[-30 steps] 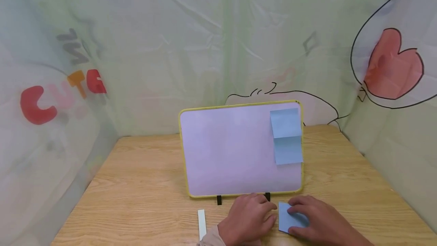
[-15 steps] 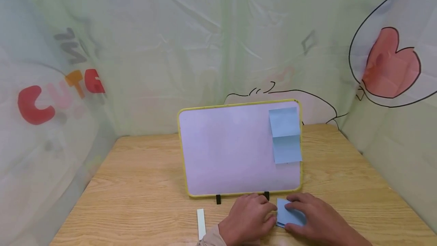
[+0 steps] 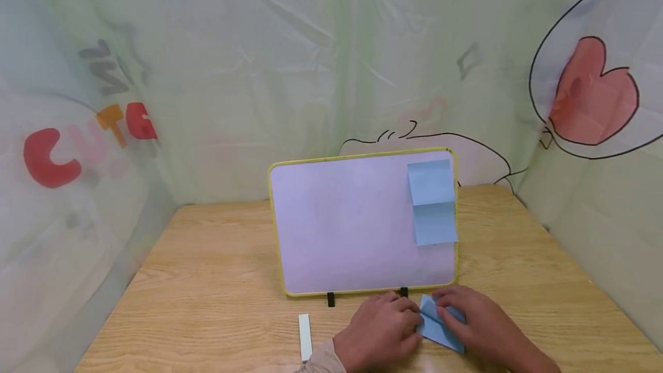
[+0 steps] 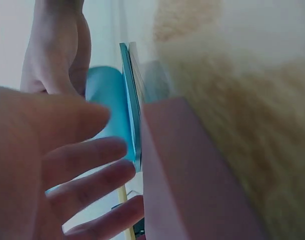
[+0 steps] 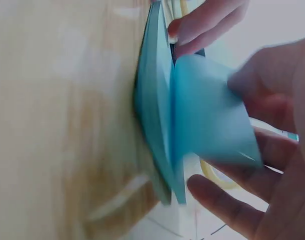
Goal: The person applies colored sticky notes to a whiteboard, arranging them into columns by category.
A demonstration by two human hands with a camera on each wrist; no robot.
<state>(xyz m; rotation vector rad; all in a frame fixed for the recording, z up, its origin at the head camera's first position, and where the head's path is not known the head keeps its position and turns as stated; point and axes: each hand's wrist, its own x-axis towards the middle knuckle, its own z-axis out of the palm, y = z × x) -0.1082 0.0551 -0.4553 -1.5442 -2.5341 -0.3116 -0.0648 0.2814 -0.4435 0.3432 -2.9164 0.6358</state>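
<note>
A pad of blue sticky notes (image 3: 440, 335) lies on the table in front of the whiteboard. My right hand (image 3: 479, 321) pinches its top sticky note (image 5: 207, 110) between thumb and fingers; that sheet bends up away from the pad, as the right wrist view shows. My left hand (image 3: 380, 330) lies at the pad's left side, fingertips at its edge. In the left wrist view its fingers are spread and loosely extended. Close by that hand is a pink block-like object (image 4: 187, 170), which the hand covers in the head view.
A yellow-rimmed whiteboard (image 3: 342, 223) stands on black feet behind the hands. Two blue sticky notes hang on its right side, an upper note (image 3: 431, 183) and a lower note (image 3: 435, 224). A pale narrow strip (image 3: 305, 338) lies left of my left hand on the wooden table (image 3: 207, 281).
The top sheet, flat on the pad a second ago, is now lifted and bent by my right hand. The pad has turned slightly. My left hand has barely moved.
</note>
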